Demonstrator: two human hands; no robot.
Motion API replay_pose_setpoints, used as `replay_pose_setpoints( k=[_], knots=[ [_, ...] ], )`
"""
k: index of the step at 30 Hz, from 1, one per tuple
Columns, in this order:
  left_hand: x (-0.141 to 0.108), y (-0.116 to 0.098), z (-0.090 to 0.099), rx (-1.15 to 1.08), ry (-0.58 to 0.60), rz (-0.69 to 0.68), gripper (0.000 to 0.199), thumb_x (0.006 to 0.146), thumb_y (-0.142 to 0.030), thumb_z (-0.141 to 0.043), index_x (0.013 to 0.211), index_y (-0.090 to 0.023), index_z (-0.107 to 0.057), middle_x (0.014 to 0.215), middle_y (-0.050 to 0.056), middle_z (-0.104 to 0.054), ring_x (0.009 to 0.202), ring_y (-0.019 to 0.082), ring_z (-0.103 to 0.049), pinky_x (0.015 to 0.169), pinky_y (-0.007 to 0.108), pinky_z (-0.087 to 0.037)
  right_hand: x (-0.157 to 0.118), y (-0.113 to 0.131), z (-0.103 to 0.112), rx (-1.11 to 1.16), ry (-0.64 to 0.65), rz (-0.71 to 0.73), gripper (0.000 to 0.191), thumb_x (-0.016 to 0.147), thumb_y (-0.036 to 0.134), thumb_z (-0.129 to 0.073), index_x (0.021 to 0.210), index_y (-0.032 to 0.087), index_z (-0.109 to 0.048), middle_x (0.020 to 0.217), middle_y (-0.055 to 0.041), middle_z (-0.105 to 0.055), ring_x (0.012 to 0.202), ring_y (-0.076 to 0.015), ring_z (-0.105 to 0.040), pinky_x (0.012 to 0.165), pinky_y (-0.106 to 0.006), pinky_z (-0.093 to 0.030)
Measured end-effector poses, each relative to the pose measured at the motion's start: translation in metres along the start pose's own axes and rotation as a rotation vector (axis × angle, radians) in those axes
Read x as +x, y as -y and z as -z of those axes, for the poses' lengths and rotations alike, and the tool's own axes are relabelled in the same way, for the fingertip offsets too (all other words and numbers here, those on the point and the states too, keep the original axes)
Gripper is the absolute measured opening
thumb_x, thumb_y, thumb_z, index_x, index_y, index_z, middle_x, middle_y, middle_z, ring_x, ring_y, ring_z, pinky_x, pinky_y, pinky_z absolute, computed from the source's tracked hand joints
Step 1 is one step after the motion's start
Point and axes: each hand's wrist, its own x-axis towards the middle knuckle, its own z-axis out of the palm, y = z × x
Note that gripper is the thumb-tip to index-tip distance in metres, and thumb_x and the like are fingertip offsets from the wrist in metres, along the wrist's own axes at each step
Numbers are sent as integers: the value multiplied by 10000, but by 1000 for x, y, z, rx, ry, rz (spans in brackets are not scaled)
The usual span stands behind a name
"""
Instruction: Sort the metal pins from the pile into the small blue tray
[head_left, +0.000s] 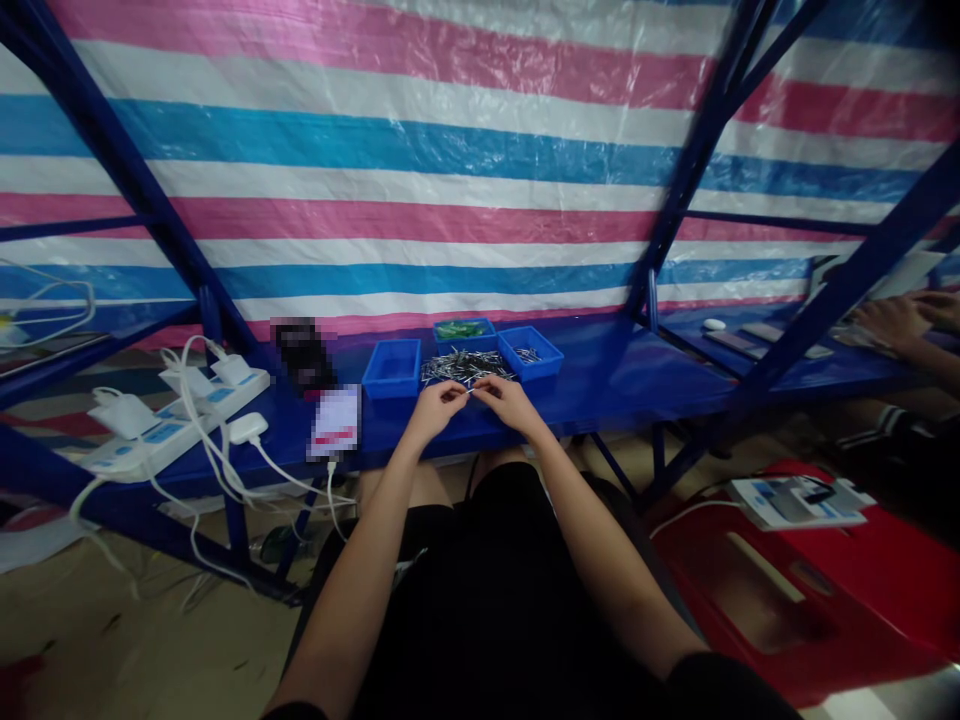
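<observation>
Centre of frame: left tray [394, 388] beside loose pile [457, 367], presumably for short reach; left hand [433, 411], right hand [511, 403] pinch slender piece [469, 391] between fingertips, likely for control; right tray [541, 371] holds similar pieces.

Two bare hands meet over a glossy blue tabletop — the left hand [442, 408] and the right hand [504, 400] pinch one small, thin piece [469, 391] between their fingertips. Just beyond lies a loose pile of slim, shiny metallic pieces [463, 367], with three blue rectangular plastic trays [393, 368] around it: the left one empty-looking, the back one holding green items [460, 329], the right one a few metallic pieces. Farther left — a pixelated phone [334, 422] and a white power strip [180, 422] with plugged-in chargers.
</observation>
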Motion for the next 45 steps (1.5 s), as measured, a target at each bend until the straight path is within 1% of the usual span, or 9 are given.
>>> replay_pose_setpoints(
  k=[10, 17, 23, 30, 34, 38, 40, 42, 45],
  knots=[
    [-1, -5, 1, -38, 21, -31, 200, 765, -332, -546, 819, -152, -615, 810, 38, -640, 747, 156, -591, 708, 261, -464, 0, 2, -2, -175, 162, 62, 178, 828, 267, -506, 873, 185, -658, 840, -23, -664, 762, -129, -577, 732, -228, -395],
    [0, 1, -1, -67, -14, 11, 191, 762, -322, -554, 811, -145, -605, 776, 37, -637, 719, 153, -596, 689, 260, -466, -1, 1, -1, -24, -14, -4, 268, 811, 316, -526, 1030, 177, -596, 845, -21, -658, 752, -130, -593, 720, -235, -433],
    [0, -1, 1, 6, -36, 30, 253, 775, -381, -545, 843, -159, -646, 836, 56, -672, 767, 183, -613, 720, 286, -468, 0, 5, 3, -106, -5, 35, 206, 832, 316, -493, 876, 181, -642, 847, -23, -662, 763, -139, -588, 725, -237, -415],
    [1, 2, 2, 25, -104, 17, 239, 785, -369, -535, 852, -170, -650, 849, 48, -676, 781, 186, -615, 726, 288, -465, 1, 5, 2, -173, -1, 32, 255, 872, 303, -418, 921, 188, -640, 889, -34, -661, 802, -145, -586, 762, -249, -413],
    [2, 5, 2, -37, -149, 59, 261, 795, -381, -520, 865, -157, -635, 821, 62, -671, 775, 190, -627, 720, 286, -469, 9, -1, 29, -352, -26, 53, 249, 876, 294, -421, 906, 187, -644, 895, -59, -650, 833, -167, -565, 781, -267, -393],
    [4, 11, 2, -88, -200, 91, 281, 792, -381, -523, 939, -157, -607, 825, 69, -661, 787, 190, -631, 712, 284, -475, 26, -12, 78, -554, -292, 2, 277, 891, 270, -395, 922, 146, -640, 875, -107, -623, 836, -199, -513, 791, -310, -348],
    [4, 14, 2, -69, -193, 95, 274, 789, -373, -524, 943, -161, -607, 815, 66, -660, 776, 186, -629, 710, 286, -474, 30, -15, 91, -655, -326, -17, 249, 865, 281, -460, 937, 123, -639, 913, -135, -606, 874, -225, -480, 805, -334, -331],
    [4, 15, 2, -55, -186, 99, 267, 788, -362, -521, 940, -161, -609, 803, 65, -660, 765, 184, -627, 705, 286, -474, 26, -13, 85, -727, -298, -16, 246, 851, 294, -489, 979, 137, -627, 980, -137, -585, 917, -237, -466, 817, -342, -336],
    [5, 16, 2, -48, -177, 95, 262, 781, -343, -523, 943, -158, -611, 781, 61, -660, 748, 182, -625, 695, 288, -475, 13, -1, 50, -755, -178, 2, 256, 879, 290, -423, 1031, 178, -596, 1020, -112, -572, 954, -217, -495, 834, -314, -365]
  ],
)
